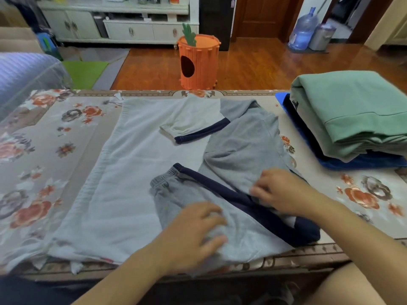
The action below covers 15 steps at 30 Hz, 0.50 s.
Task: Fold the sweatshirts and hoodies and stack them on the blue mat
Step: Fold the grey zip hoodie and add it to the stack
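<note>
A pale grey sweatshirt with darker grey and navy panels lies spread flat, both sleeves folded in across its body, cuffs pointing left. To the right of the sweatshirt, well apart from it, a blue mat carries a stack: a folded green hoodie on top, a folded dark garment beneath it.

A single head-worn, wide-angle view looks forward and steeply down from the person's own seat. It sits close over the near edge of the floral-covered surface, whose edges bow with the lens. Both forearms enter from the bottom of the frame. The upper third of the frame reaches past the surface's far edge to the wooden floor and a white cabinet.
</note>
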Each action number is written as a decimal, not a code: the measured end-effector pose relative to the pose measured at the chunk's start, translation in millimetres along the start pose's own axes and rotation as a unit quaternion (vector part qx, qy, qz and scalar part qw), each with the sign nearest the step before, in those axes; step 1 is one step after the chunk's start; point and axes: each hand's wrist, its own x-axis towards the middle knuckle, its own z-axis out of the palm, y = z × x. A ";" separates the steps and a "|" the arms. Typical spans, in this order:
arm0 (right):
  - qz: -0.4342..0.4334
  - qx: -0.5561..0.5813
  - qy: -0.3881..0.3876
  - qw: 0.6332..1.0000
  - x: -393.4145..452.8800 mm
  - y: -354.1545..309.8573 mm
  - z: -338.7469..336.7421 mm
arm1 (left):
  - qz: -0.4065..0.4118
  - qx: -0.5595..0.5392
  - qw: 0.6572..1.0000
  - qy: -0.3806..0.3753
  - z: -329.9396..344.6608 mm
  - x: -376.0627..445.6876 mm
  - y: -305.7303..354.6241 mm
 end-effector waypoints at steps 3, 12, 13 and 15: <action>0.018 0.074 0.156 0.985 41.5 -11.4 -17.6 | -0.207 0.087 0.959 0.173 -33.7 5.5 -42.6; 0.043 -0.015 0.001 0.999 113.1 -25.6 51.6 | -0.364 0.020 0.931 -0.003 -80.4 81.9 -102.3; 0.044 0.001 0.020 0.999 112.0 -21.6 53.4 | -0.352 0.038 0.935 0.023 -80.7 86.7 -103.4; 0.048 0.030 0.020 0.998 111.1 -15.5 54.4 | -0.356 0.094 0.930 0.004 -73.2 91.9 -102.7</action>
